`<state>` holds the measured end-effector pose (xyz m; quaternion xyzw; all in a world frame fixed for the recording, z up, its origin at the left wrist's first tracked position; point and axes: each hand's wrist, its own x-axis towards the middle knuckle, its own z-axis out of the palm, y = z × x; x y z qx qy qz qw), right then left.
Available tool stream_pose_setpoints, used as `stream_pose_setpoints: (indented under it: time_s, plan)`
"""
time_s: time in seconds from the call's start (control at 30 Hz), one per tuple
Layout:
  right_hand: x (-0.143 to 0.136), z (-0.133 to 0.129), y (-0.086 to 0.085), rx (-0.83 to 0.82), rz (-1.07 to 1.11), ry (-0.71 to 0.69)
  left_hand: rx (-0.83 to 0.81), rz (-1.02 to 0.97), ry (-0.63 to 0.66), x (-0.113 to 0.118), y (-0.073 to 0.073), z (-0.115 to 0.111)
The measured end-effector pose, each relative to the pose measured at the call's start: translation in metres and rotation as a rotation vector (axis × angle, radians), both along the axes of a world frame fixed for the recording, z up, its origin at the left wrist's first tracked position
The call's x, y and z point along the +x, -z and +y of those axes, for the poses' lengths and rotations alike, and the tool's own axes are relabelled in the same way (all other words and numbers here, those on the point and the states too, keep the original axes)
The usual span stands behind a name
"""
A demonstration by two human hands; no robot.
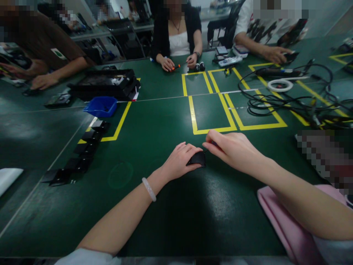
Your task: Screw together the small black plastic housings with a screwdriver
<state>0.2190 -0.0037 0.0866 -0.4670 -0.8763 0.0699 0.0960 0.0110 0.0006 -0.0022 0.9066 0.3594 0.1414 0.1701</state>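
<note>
My left hand (182, 160), with a pale bracelet at its wrist, is closed around a small black part (198, 159) and holds it down on the green tabletop. The part's kind is not clear; its far side lies under my fingers. Just to the right, my right hand (223, 145) is closed in a pinch. A thin dark tool (205, 151) sticks out from those fingers towards the black part, its handle mostly hidden. Off to the left runs a slanting row of several dark angular pieces (79, 164), with a blue bin (101, 106) behind them.
Yellow tape outlines (215, 130) mark the green table (154, 121). Black cables (264, 99) lie tangled at the right, near a white coil (280, 85). Black trays (104, 84) stand at the back left. A pink cloth (292, 221) hangs by my right forearm. Several people sit across.
</note>
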Motion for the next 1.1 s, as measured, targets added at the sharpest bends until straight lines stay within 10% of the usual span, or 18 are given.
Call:
stream_pose_setpoints:
  time_s: [1.1]
  plan:
    - [0.001, 0.0018, -0.0014, -0.011, 0.03, 0.017, -0.005, -0.004, -0.004, 0.0003, -0.0022, -0.0007]
